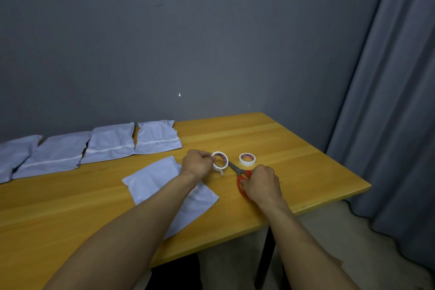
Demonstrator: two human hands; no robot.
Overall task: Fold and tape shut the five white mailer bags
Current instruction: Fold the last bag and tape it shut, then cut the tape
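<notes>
A white mailer bag (150, 181) lies flat on the wooden table (294, 148), partly under my left forearm. My left hand (196, 163) grips a roll of white tape (222, 160) held on edge just right of that bag, a short tape end hanging below it. My right hand (262, 183) curls round the red handles of a pair of scissors (239, 173) that lie on the table, blades pointing at the roll. Several more white mailer bags (103, 143) lie in a row along the table's far left edge, each with a strip across it.
A second tape roll (247, 158) lies flat just beyond the scissors. A grey wall stands behind the table and a grey curtain (388, 101) hangs at the right. The table's right edge and a dark leg (264, 256) are close to my right arm.
</notes>
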